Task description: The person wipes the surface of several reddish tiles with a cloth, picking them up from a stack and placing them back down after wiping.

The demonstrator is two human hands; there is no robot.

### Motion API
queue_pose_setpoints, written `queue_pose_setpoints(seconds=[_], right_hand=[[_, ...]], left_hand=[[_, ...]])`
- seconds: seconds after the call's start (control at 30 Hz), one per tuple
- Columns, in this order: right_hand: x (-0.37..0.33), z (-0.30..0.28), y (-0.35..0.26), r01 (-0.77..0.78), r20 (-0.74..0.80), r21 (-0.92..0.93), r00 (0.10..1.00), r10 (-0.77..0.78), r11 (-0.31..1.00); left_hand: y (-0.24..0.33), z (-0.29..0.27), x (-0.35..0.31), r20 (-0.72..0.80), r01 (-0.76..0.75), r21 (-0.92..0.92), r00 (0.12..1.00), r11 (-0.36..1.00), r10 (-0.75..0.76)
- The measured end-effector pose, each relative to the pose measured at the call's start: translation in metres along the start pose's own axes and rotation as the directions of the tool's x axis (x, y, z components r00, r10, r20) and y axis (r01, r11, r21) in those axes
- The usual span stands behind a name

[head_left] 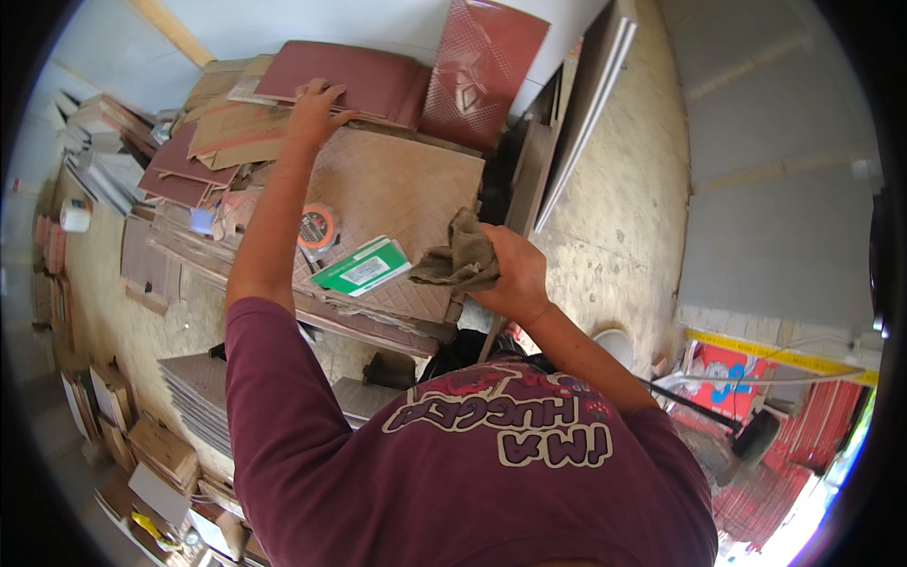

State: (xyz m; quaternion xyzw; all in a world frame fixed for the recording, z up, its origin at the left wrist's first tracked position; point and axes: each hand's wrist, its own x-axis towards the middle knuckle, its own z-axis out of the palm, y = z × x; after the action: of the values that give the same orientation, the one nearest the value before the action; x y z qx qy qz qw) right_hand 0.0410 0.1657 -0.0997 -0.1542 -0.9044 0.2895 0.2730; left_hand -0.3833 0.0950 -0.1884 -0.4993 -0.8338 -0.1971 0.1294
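My left hand [316,111] reaches forward to the near edge of a smooth dark red tile [364,76]. Its fingers lie over the tile's face, with the thumb spread along the edge. A crumpled grey-brown rag [461,257] is bunched in my right hand [515,274], held over the right side of a brown, diamond-patterned tile [402,184]. On that tile, between my arms, lie a green and white packet [364,268] and an orange-rimmed tape measure [317,227]. A glossy embossed red tile [482,71] leans upright behind.
Torn cardboard [236,132] and stacked red tiles [179,165] lie left of the work pile. Large grey panels [586,113] lean at the right. Grey tile stacks [194,392] and cardboard boxes [161,449] stand on the floor at lower left. A fan [704,444] is at lower right.
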Motion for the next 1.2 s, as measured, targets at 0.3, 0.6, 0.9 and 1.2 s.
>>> queue_pose_setpoints(seconds=[0.3, 0.6, 0.9, 1.2], right_hand=[[0.000, 0.005, -0.002, 0.026, -0.002, 0.006, 1.000, -0.026, 1.000], [-0.003, 0.006, 0.002, 0.005, 0.006, 0.018, 1.000, -0.005, 1.000], [-0.003, 0.005, 0.002, 0.000, 0.016, 0.020, 1.000, 0.000, 1.000], [-0.006, 0.006, 0.007, -0.017, 0.030, 0.010, 0.999, 0.016, 1.000]], left_hand=[[-0.010, 0.001, -0.012, -0.019, 0.154, -0.212, 0.987, 0.965, -0.161], [-0.122, -0.078, -0.117, -0.335, 0.614, -0.343, 0.627, 0.711, -0.703], [-0.189, -0.095, -0.165, -0.109, 0.742, -0.559, 0.376, 0.369, -0.920], [-0.200, -0.109, -0.140, 0.270, 0.657, -0.754, 0.274, -0.026, -0.923]])
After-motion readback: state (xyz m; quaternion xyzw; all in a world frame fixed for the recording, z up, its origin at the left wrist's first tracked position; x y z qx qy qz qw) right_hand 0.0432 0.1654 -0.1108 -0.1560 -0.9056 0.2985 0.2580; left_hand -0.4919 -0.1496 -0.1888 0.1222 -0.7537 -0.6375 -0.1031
